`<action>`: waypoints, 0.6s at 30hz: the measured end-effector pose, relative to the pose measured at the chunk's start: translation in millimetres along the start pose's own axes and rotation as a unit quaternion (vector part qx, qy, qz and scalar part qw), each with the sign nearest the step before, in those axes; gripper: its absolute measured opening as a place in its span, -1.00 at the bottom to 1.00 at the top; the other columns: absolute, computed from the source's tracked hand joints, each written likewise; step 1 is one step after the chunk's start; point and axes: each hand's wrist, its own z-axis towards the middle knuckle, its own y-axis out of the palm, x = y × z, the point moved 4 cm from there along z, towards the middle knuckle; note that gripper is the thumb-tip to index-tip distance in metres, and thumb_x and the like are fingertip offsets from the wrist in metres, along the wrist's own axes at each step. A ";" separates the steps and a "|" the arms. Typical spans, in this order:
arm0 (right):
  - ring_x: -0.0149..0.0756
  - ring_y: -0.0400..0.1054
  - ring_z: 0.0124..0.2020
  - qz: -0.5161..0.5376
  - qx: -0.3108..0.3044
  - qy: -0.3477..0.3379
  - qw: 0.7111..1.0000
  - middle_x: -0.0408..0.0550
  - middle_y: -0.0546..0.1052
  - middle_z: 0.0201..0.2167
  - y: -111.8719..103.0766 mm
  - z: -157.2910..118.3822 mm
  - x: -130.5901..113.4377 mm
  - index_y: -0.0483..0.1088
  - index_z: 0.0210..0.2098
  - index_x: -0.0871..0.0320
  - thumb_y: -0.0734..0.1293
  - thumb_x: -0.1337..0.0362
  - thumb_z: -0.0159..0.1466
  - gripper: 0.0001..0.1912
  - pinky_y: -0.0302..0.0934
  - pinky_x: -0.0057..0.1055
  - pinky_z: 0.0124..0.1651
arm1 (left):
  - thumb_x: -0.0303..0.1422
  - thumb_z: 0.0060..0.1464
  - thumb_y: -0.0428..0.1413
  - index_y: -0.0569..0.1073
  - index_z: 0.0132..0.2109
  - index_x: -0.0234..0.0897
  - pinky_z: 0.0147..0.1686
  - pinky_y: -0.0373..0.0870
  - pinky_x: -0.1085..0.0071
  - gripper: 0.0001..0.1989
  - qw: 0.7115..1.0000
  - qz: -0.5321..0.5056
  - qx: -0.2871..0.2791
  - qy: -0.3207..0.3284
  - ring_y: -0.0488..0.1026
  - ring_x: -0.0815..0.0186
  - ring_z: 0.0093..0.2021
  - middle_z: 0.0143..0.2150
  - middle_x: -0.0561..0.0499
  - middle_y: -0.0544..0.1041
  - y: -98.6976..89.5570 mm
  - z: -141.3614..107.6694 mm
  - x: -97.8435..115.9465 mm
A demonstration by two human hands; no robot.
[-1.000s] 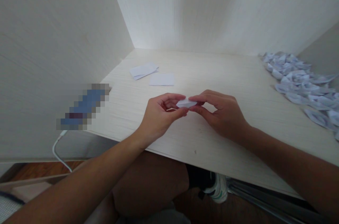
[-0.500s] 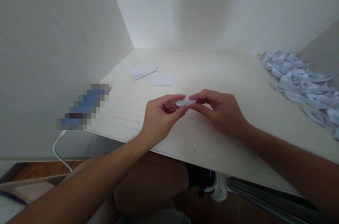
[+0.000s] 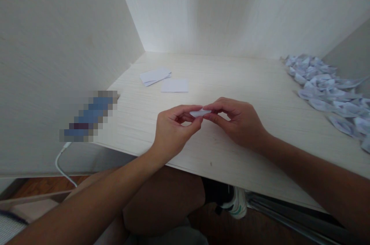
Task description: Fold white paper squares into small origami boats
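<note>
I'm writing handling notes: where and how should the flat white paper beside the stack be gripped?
Probably best pinched at its near right corner, coming from the right: the white paper lies flat on the table, offering only edges, with the paper stack by its far left corner.

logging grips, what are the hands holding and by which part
A small folded white paper, pinched near its middle by the left hand and right hand.

The folded paper [image 3: 198, 114] is white; the desk [image 3: 245, 79] cream with fine streaks; the sock [image 3: 214, 191] black.
</note>
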 end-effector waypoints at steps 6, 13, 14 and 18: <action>-0.24 0.53 -0.27 0.005 0.006 0.000 1.000 -0.07 0.68 -0.25 -1.1 -0.9 -0.8 0.64 -0.18 0.03 0.47 0.20 0.34 -0.90 0.38 -0.27 -0.15 | -0.39 -0.06 0.41 0.69 -0.13 -0.28 -0.39 0.55 0.47 -0.72 1.000 -0.011 -0.010 -0.014 0.57 0.37 -0.46 -0.44 0.06 0.65 -0.7 2.3 -2.6; -0.29 0.53 -0.28 0.004 0.009 -0.024 1.000 -0.07 0.67 -0.27 0.3 0.7 0.7 0.63 -0.17 0.07 0.47 0.22 0.35 -0.90 0.37 -0.32 -0.18 | -0.39 -0.04 0.43 0.71 -0.19 -0.26 -0.47 0.48 0.54 -0.79 1.000 -0.018 -0.012 0.009 0.49 0.44 -0.49 -0.44 0.06 0.62 -0.7 3.9 -3.3; -0.30 0.52 -0.29 0.005 0.010 -0.031 0.999 -0.07 0.67 -0.27 0.6 0.7 0.7 0.63 -0.17 0.09 0.47 0.23 0.35 -0.90 0.36 -0.33 -0.19 | -0.41 -0.04 0.42 0.71 -0.20 -0.25 -0.47 0.48 0.55 -0.80 0.999 -0.015 -0.012 0.028 0.49 0.46 -0.48 -0.39 0.05 0.62 -1.3 4.4 -2.8; -0.32 0.50 -0.31 -0.004 0.007 -0.045 0.999 -0.07 0.65 -0.31 1.0 0.3 -0.3 0.63 -0.23 0.14 0.46 0.28 0.36 -0.92 0.33 -0.35 -0.22 | -0.40 -0.02 0.44 0.72 -0.29 -0.24 -0.49 0.46 0.62 -0.89 0.996 0.012 -0.013 0.086 0.48 0.48 -0.38 -0.23 0.00 0.52 -5.1 7.3 -4.0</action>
